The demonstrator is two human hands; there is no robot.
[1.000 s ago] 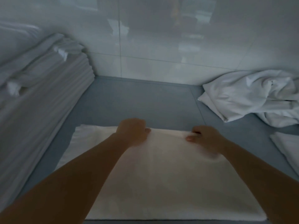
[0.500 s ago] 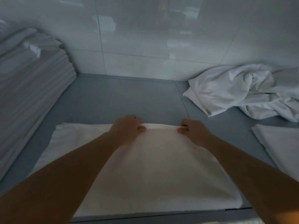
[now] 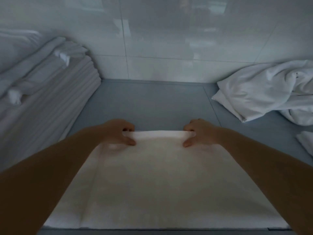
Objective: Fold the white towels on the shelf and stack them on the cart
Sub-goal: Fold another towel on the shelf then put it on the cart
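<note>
A white towel (image 3: 157, 180) lies flat on the grey shelf surface (image 3: 152, 102), reaching to the shelf's front edge. My left hand (image 3: 121, 132) grips its far edge at the left, fingers curled over the hem and thumb on top. My right hand (image 3: 197, 132) grips the same far edge at the right in the same way. The far edge is lifted a little off the shelf between my hands.
A tall stack of folded white linen (image 3: 39, 92) fills the left side. A crumpled pile of white towels (image 3: 264, 92) lies at the right, with a folded piece (image 3: 306, 141) at the right edge. A glossy tiled wall (image 3: 169, 48) closes the back.
Both hands have moved apart along the towel's far edge and now grip it. That edge has risen slightly off the shelf. The view has shifted.
</note>
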